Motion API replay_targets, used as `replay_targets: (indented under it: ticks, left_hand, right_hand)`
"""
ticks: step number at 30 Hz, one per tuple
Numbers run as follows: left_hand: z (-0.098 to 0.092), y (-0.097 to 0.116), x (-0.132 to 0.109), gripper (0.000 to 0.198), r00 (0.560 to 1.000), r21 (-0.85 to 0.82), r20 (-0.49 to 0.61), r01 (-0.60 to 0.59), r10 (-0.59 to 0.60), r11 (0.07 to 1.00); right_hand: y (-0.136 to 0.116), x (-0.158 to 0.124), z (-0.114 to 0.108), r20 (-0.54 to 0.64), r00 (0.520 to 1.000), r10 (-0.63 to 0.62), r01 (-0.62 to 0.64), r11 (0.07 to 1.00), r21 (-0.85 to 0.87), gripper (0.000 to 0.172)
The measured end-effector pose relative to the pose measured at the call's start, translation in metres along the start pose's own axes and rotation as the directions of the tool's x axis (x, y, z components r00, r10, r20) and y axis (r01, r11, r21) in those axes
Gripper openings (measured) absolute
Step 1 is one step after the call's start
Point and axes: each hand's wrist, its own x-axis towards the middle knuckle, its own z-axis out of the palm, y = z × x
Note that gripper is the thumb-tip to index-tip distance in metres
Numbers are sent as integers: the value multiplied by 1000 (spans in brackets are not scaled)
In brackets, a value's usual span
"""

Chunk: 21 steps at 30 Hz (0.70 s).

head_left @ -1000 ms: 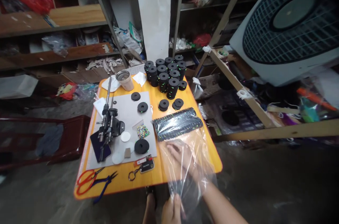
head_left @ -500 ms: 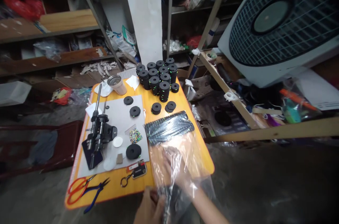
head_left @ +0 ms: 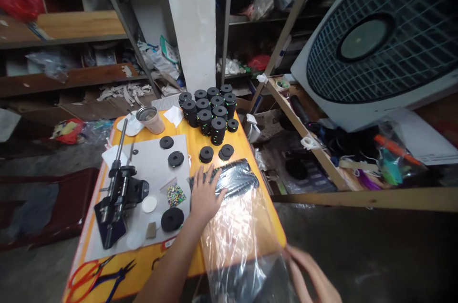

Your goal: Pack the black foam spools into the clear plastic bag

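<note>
Cluttered workroom, shelves [head_left: 82, 24] crammed all along the far left, white pillar [head_left: 196, 21] dead centre at the far side, and a big fan [head_left: 368, 40] looming on the far right. From where I'm standing, the yellow tabletop [head_left: 193, 138] is pretty packed too.

On its right half there's a long clear plastic bag [head_left: 232, 241] with a shiny black bundle [head_left: 238, 179] at its far end; the near end droops over the near edge. As for the hands: left hand [head_left: 203, 193] is laid flat, fingers spread, on the left end of the bundle, so it's gripping nothing. Right hand [head_left: 311, 274] is down by the near right corner, fingertips at the bag's right edge, kinda blurry, so I can't tell if it's pinching the plastic.

Just beyond the bundle sit two low piles of black discs [head_left: 206, 154], and behind those a cluster of taller disc stacks [head_left: 204, 121]. Over on the left, a grey mat [head_left: 153, 160] carries a metal tool [head_left: 119, 193], a packet of colourful beads [head_left: 175, 194] and a few loose discs. Orange scissors [head_left: 84, 279] and blue pliers [head_left: 114, 280] lie at the near left, metal-lined cup [head_left: 152, 120] at the far left.
</note>
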Motion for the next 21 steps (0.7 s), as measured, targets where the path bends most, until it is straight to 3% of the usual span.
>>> replay_targets:
  ticks: [2,5,7,9,13,16,21]
  left_hand:
    - [6,-4,-1,57,1000,27,15,-3,2,1000]
    - [8,-6,-2,57,1000,43,29,8,-9,999]
    - [8,-6,-2,56,999,42,36,19,-20,999]
    - [9,-7,-1,57,998,38,50,24,-26,999]
    - [11,-9,0,60,996,19,81,36,-37,999]
    - [12,-11,1,60,994,-6,99,44,-43,999]
    - [12,-12,2,61,994,-26,101,48,-45,998]
  right_hand:
    - [-16,82,12,93,990,-106,104,994,21,34]
    - [-36,202,49,227,938,-262,279,959,-45,36]
    - [-41,262,78,372,884,-282,343,933,-107,47]
    - [-40,301,103,459,857,-234,345,922,-174,56]
    - [-27,333,132,539,823,-178,332,921,-203,68]
    - [-22,337,133,595,782,-189,357,917,-178,65]
    - [-29,334,129,616,763,-194,377,908,-181,63]
